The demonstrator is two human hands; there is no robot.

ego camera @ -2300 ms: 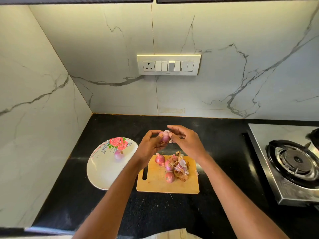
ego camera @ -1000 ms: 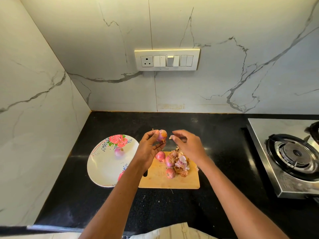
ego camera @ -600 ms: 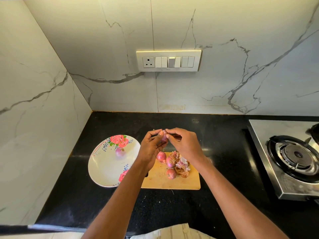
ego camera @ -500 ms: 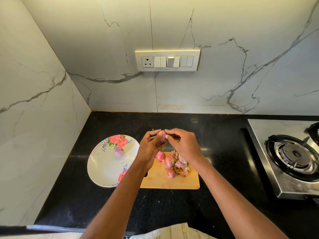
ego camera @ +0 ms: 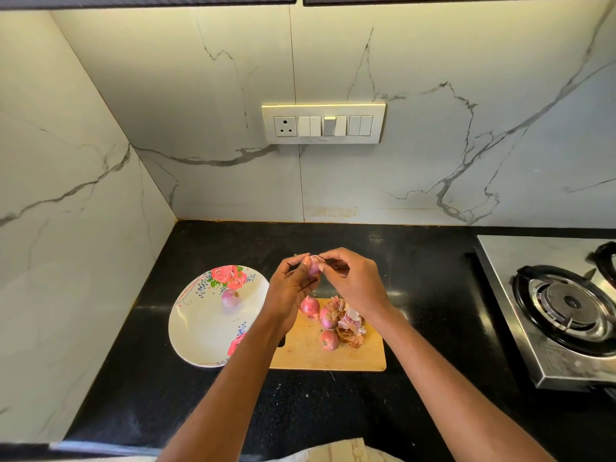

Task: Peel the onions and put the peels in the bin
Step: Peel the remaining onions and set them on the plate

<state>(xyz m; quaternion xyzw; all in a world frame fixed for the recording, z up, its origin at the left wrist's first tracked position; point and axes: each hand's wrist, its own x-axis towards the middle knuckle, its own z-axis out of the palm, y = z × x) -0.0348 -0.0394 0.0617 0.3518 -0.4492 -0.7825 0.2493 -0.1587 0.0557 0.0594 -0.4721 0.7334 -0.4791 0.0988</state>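
My left hand (ego camera: 289, 290) grips a small pink onion (ego camera: 314, 265) above the far edge of a wooden cutting board (ego camera: 306, 353). My right hand (ego camera: 355, 285) pinches the skin at the top of that same onion. Three unpeeled onions (ego camera: 328, 317) lie on the board beside a heap of peels (ego camera: 350, 325). One peeled onion (ego camera: 230, 297) sits on a white floral plate (ego camera: 200, 331) to the left of the board. No bin is in view.
The black countertop (ego camera: 430, 295) ends in a marble corner at the left and back. A steel gas stove (ego camera: 563, 308) stands at the right. A switch panel (ego camera: 323, 123) is on the back wall.
A second ago my right hand was apart from the onion; it has come back and now pinches the skin at the onion's top. My left hand has kept its hold.
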